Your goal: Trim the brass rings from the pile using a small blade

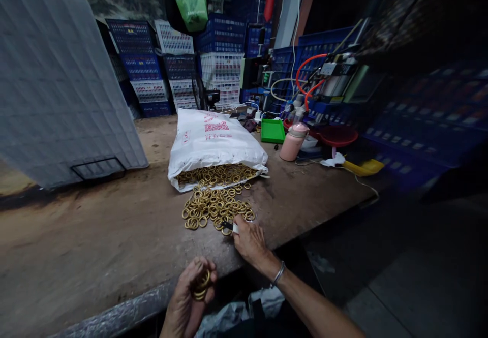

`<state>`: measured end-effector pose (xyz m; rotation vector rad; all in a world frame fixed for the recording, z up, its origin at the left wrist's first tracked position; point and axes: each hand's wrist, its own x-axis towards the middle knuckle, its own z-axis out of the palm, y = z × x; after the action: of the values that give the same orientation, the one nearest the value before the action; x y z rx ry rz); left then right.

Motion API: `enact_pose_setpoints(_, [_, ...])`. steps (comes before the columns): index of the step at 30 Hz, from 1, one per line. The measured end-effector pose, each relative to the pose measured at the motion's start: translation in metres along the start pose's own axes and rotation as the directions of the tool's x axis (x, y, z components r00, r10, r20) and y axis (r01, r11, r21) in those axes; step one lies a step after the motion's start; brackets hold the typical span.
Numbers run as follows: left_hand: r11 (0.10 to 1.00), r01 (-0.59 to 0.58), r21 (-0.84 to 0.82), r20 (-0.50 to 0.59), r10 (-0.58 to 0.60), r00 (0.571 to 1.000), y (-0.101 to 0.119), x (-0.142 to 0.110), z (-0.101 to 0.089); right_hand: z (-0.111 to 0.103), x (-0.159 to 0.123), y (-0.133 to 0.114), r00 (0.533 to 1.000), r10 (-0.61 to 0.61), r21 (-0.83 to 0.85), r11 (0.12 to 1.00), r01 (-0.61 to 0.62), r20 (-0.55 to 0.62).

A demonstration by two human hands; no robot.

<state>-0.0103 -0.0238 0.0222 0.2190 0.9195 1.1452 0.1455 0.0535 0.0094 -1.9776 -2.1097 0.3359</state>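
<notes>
Several gold-coloured metal rings (pixel 202 286) lie in the curled fingers of my left hand (pixel 189 292), just off the table's front edge. My right hand (pixel 249 241) pinches a small tool with a black tip and a white part (pixel 230 226); its exact kind is not clear. The tool's dark end touches the near side of a loose heap of gold-coloured rings (pixel 213 207) on the table. Behind the heap lies a white woven sack (pixel 217 142) with red print. Its mouth is open toward me, and more rings fill it.
A brown worktable (pixel 125 236) spreads under everything. To the left stands a large pale ribbed panel (pixel 64 84). At the back right are a green tray (pixel 272 130), a pink bottle (pixel 293 142), a red dish (pixel 337 134) and a machine with orange hoses (pixel 335 81). Stacked crates (pixel 223 68) line the back.
</notes>
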Motion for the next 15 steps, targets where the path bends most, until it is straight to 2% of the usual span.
enact_pose_setpoints(5, [1.0, 0.002, -0.024, -0.025, -0.002, 1.0, -0.003, 0.008, -0.003, 0.003, -0.001, 0.006, 0.998, -0.064, 0.061, 0.996, 0.065, -0.015])
enact_pose_setpoints(8, [0.99, -0.094, 0.107, -0.017, 0.097, 0.995, -0.006, 0.014, -0.001, 0.007, -0.006, 0.007, 0.987, -0.157, 0.135, 0.978, 0.16, -0.028])
enact_pose_setpoints(11, [0.942, -0.195, 0.274, -0.034, 0.212, 0.977, -0.009, 0.02, 0.002, 0.009, -0.014, 0.002, 0.956, -0.293, 0.222, 0.93, 0.292, -0.033])
enact_pose_setpoints(15, [0.923, -0.185, 0.337, -0.021, 0.203, 0.979, -0.006, 0.018, 0.009, 0.008, -0.025, -0.014, 0.918, -0.394, 0.38, 0.842, 0.382, -0.049])
